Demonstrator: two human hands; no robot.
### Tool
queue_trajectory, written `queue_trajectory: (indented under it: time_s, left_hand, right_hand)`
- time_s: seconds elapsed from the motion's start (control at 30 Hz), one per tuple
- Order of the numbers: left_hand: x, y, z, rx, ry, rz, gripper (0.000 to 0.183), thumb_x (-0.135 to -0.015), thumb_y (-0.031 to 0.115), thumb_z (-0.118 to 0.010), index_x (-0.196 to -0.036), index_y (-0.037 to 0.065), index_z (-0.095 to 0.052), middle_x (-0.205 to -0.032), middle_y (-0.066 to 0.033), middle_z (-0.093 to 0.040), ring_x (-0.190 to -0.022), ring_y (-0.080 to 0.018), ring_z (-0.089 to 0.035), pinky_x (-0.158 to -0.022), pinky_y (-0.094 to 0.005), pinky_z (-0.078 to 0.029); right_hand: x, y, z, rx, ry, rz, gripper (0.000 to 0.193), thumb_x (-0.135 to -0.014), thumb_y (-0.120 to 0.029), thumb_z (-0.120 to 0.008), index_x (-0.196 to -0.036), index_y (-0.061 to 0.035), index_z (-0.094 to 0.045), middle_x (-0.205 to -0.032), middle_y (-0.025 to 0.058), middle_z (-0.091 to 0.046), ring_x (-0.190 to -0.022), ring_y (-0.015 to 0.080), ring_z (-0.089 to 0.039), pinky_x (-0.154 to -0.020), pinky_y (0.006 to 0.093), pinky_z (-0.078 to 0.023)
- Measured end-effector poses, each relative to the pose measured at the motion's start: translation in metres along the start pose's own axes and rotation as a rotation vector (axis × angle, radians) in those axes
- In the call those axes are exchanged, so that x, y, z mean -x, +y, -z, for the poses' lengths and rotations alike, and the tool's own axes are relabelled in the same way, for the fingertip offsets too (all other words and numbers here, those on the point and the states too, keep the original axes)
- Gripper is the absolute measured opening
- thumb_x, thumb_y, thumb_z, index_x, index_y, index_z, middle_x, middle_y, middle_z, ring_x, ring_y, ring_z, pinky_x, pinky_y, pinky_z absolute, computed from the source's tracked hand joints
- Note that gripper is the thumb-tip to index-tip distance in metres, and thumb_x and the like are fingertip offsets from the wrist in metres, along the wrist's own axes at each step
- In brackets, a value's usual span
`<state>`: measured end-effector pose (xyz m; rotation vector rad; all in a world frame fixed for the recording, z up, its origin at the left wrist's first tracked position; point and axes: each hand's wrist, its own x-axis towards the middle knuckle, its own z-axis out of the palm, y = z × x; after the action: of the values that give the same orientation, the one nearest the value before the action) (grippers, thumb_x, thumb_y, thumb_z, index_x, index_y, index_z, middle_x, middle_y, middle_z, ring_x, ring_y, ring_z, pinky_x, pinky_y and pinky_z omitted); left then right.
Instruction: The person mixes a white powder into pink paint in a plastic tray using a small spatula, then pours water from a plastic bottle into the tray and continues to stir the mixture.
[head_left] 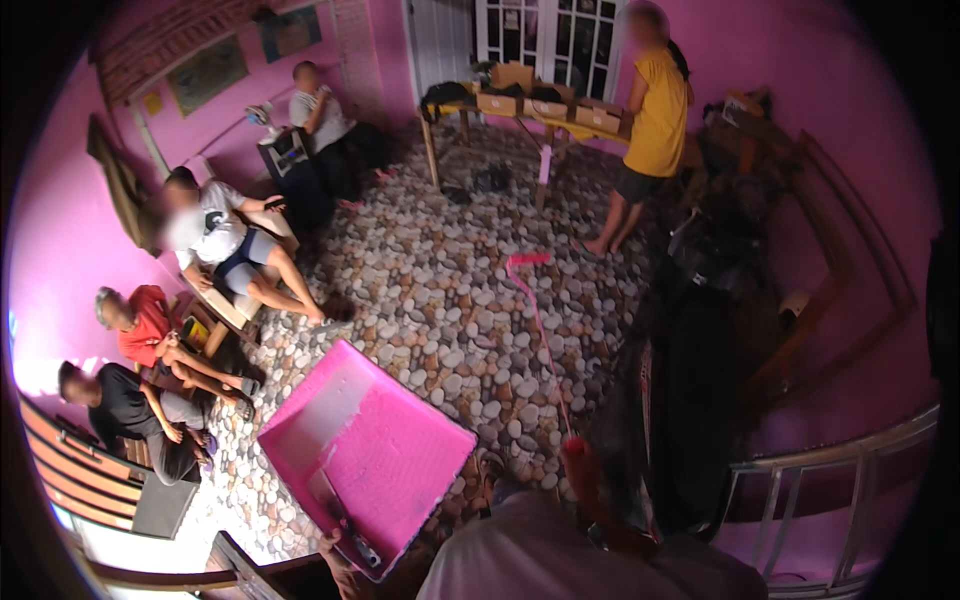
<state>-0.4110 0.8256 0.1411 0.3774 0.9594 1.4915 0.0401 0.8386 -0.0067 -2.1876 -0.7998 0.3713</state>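
Note:
My right hand (584,478) is closed around the red handle of a paint roller (541,335). Its long thin pink shaft reaches away from me, and the pink roller head is over the pebble-patterned floor. At lower left, my left hand (342,565) grips the near edge of a large paint tray (405,440). The tray is tilted and coated inside with wet-looking pink paint. A slim tool with a dark handle (345,520) lies in the tray near my left hand; its exact kind is unclear.
Several people sit along the left wall, one in a red shirt (146,325). A person in yellow (656,115) stands by a table (465,100) with cardboard boxes. Dark covered bulk (700,400) and a metal rail (840,450) are at right.

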Motion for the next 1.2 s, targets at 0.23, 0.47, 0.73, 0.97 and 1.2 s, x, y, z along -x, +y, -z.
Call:
queue_trajectory:
  time_s: [0.23, 0.47, 0.73, 0.97, 1.2]
  left_hand:
    - [-0.142, 0.014, -0.063, 0.011, -0.024, 0.255, 0.035, -0.070, 0.029, -0.064, -0.095, 0.005, -0.061, -0.060, -0.0132, -0.060, -0.049, -0.0281, -0.060, -0.047, -0.0388, -0.053]
    - [-0.330, 0.010, -0.069, 0.064, -0.127, 0.238, 0.039, -0.076, 0.026, -0.062, -0.104, 0.001, -0.058, -0.066, -0.0149, -0.059, -0.042, -0.0265, -0.056, -0.034, -0.0370, -0.047]
    - [-0.524, 0.046, -0.170, 0.208, -0.275, 0.380, 0.035, -0.071, 0.009, -0.059, -0.105, -0.001, -0.056, -0.083, -0.0133, -0.064, -0.057, -0.0319, -0.064, -0.051, -0.0444, -0.058]
    - [-0.669, 0.049, -0.263, 0.208, -0.273, 0.437, 0.031, -0.069, 0.008, -0.061, -0.099, -0.001, -0.062, -0.083, -0.0124, -0.065, -0.061, -0.0310, -0.064, -0.058, -0.0447, -0.058]
    - [-0.794, 0.016, -0.366, 0.301, -0.384, 0.490, 0.030, -0.072, 0.004, -0.058, -0.101, -0.001, -0.061, -0.086, -0.0125, -0.066, -0.067, -0.0328, -0.065, -0.063, -0.0469, -0.058]
  right_hand:
    - [-0.178, -0.167, 0.010, -0.329, 0.189, 0.221, 0.026, -0.076, -0.017, -0.072, -0.098, -0.0066, -0.062, -0.081, 0.0101, -0.064, -0.072, 0.0256, -0.062, -0.068, 0.0379, -0.050]
    - [-0.328, -0.391, -0.063, -0.227, 0.060, 0.508, 0.029, -0.075, -0.013, -0.076, -0.099, -0.0040, -0.063, -0.080, 0.0096, -0.067, -0.072, 0.0182, -0.065, -0.067, 0.0319, -0.051]
    - [-0.430, -0.434, -0.190, -0.216, 0.126, 0.511, 0.027, -0.073, -0.017, -0.077, -0.092, -0.0039, -0.064, -0.078, 0.0084, -0.066, -0.069, 0.0202, -0.064, -0.065, 0.0320, -0.050]
    - [-0.471, -0.293, -0.281, -0.153, 0.105, 0.354, 0.019, -0.072, -0.017, -0.073, -0.079, -0.0036, -0.062, -0.068, 0.0092, -0.064, -0.062, 0.0199, -0.060, -0.059, 0.0346, -0.048]
    - [-0.564, -0.256, -0.343, 0.114, 0.106, 0.125, 0.020, -0.066, -0.015, -0.072, -0.083, -0.0060, -0.066, -0.079, 0.0109, -0.067, -0.071, 0.0270, -0.065, -0.068, 0.0378, -0.052]
